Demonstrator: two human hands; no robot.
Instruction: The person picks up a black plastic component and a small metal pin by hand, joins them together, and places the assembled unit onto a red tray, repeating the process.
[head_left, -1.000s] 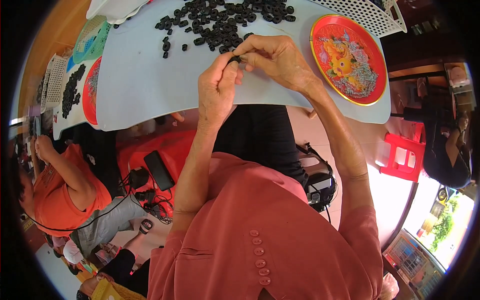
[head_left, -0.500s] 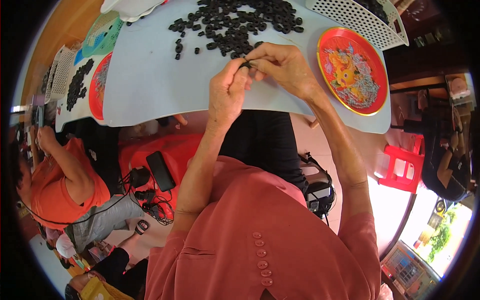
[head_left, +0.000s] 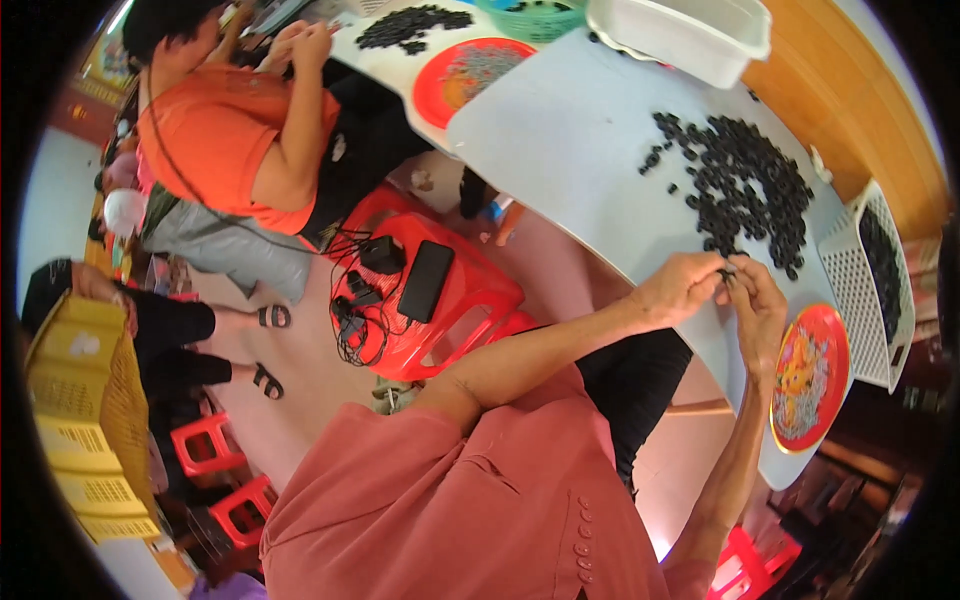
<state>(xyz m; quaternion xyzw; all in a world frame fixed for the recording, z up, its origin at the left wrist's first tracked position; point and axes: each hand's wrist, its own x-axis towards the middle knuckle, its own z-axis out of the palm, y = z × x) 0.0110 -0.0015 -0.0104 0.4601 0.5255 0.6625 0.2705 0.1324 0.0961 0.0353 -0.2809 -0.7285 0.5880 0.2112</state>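
Observation:
My left hand (head_left: 682, 290) and my right hand (head_left: 757, 312) meet above the near edge of the pale table, fingertips pinched together. Between them is a small black part (head_left: 727, 274), mostly covered by the fingers; its exact shape is hard to see. Just beyond my hands lies a loose pile of small black ring-shaped parts (head_left: 738, 190). Close to my right wrist, a round red tray (head_left: 843, 345) with a gold rim and a flower print holds many tiny silvery metal pieces.
A white perforated basket (head_left: 848, 262) of black parts stands right, a white tub (head_left: 675, 50) at the far edge. To the left, a person in orange (head_left: 235, 135) works beside another red tray (head_left: 428, 95). A red stool (head_left: 480, 290) bears a black power bank and cables. Another person carries a yellow crate (head_left: 75, 400).
My view has swung left, so the table now sits at the upper right and more of the room shows. Both hands stay pinched together on the small black part.

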